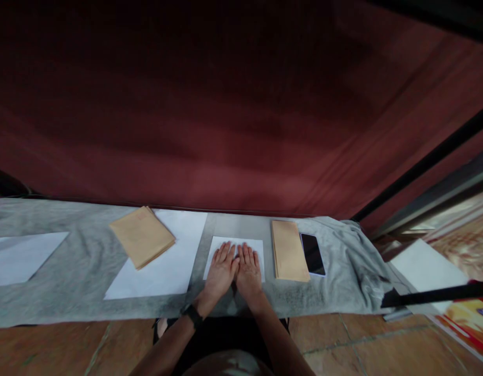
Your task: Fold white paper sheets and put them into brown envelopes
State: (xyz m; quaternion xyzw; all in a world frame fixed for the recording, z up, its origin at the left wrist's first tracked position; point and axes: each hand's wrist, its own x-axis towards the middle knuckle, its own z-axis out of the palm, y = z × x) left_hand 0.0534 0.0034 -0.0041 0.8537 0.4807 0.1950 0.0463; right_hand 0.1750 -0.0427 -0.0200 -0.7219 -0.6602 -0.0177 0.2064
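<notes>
A small white sheet of paper (221,241), perhaps folded, lies on the grey cloth in front of me. My left hand (221,269) rests flat on its left half, fingers stretched out and pointing away from me. Beside it my right hand (249,269) lies flat on the right half, and the thumbs meet near the middle. Both palms cover much of the sheet, so its lower part is hidden. Just right of the sheet is a stack of brown envelopes (289,250). Neither hand grips anything.
A dark-screened phone (313,254) lies right of the envelopes. To the left, more brown envelopes (143,236) sit on a large white sheet (166,277). Another white sheet (24,258) is at the far left. The grey cloth (84,261) covers the table below a red wall (233,156).
</notes>
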